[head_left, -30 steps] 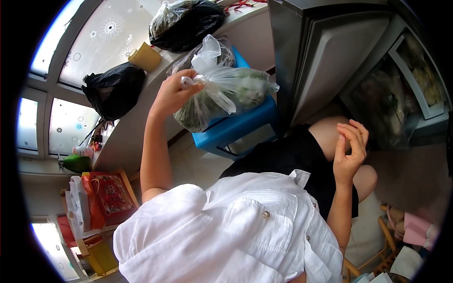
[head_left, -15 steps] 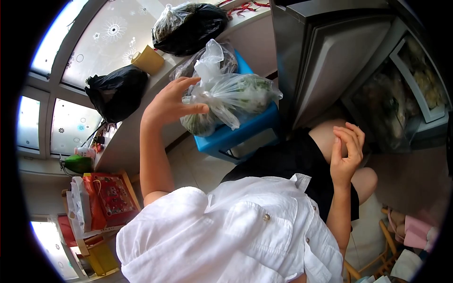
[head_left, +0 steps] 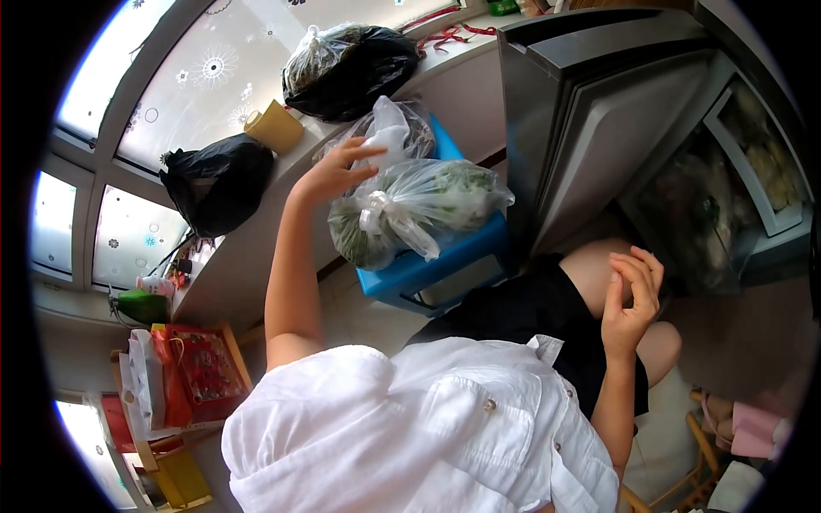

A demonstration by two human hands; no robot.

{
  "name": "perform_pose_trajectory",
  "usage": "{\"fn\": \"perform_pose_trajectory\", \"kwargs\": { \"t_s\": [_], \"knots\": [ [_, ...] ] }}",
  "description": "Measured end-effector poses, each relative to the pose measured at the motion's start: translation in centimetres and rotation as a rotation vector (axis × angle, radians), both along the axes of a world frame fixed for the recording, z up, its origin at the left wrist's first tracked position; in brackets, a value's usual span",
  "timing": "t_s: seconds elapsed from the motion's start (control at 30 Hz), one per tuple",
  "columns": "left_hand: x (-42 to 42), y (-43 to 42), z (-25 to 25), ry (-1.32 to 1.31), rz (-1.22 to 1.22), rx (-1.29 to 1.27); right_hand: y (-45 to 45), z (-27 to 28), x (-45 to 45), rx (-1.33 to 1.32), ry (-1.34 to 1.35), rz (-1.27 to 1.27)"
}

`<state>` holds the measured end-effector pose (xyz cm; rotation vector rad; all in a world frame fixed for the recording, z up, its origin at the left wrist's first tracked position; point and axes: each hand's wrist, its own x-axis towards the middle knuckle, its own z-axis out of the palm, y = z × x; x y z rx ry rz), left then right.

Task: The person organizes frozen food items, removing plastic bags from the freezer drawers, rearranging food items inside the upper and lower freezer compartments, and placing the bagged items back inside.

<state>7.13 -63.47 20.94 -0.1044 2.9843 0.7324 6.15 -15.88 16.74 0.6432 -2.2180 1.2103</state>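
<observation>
My left hand (head_left: 332, 173) is beside a knotted clear plastic bag (head_left: 436, 198) of green vegetables, its fingers apart and nothing in them. The bag lies on a blue plastic stool (head_left: 436, 272), its knot facing me. Behind it, partly hidden, another thin plastic bag (head_left: 417, 132) stands with its white top upright near my fingertips. My right hand (head_left: 630, 299) hovers over my knee, with loosely bent fingers, a gap to the thumb and nothing held.
At the right, a fridge door (head_left: 633, 128) stands open beside a drawer (head_left: 757, 184) with bagged food. Black bags (head_left: 218, 184) and a yellow container (head_left: 275, 128) are on the windowsill. A red box (head_left: 205, 363) sits lower left, a wooden chair (head_left: 705, 436) lower right.
My left hand has let go of the bag's knot and moved up and away toward the bag behind. The view has shifted slightly. My right hand keeps nearly the same pose.
</observation>
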Motion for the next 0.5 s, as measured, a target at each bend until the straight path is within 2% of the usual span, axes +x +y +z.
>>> {"fn": "perform_pose_trajectory", "kwargs": {
  "t_s": [0.07, 0.17, 0.27, 0.33, 0.4, 0.5],
  "knots": [
    [-0.7, -1.1, -0.9, -0.213, 0.000, -0.105, 0.3, -0.1, -0.1, -0.009, -0.006, -0.019],
    [-0.7, 0.0, -0.2, -0.194, 0.088, -0.142, 0.4, -0.2, -0.2, -0.026, -0.006, -0.023],
    [-1.2, -1.2, -1.4, -0.045, 0.005, -0.220, 0.7, -0.2, -0.6, -0.014, 0.027, -0.028],
    [-2.1, 0.2, -0.7, -0.097, 0.077, -0.173, 0.8, -0.1, -0.8, -0.045, 0.040, -0.006],
    [-2.4, 1.4, -0.3, -0.043, 0.093, -0.247, 1.1, -0.2, -0.8, -0.061, 0.036, 0.002],
    [-3.8, -2.8, -3.7, 0.166, -0.108, -0.432, 1.6, -0.1, -0.6, -0.058, 0.071, -0.010]
  ]
}}
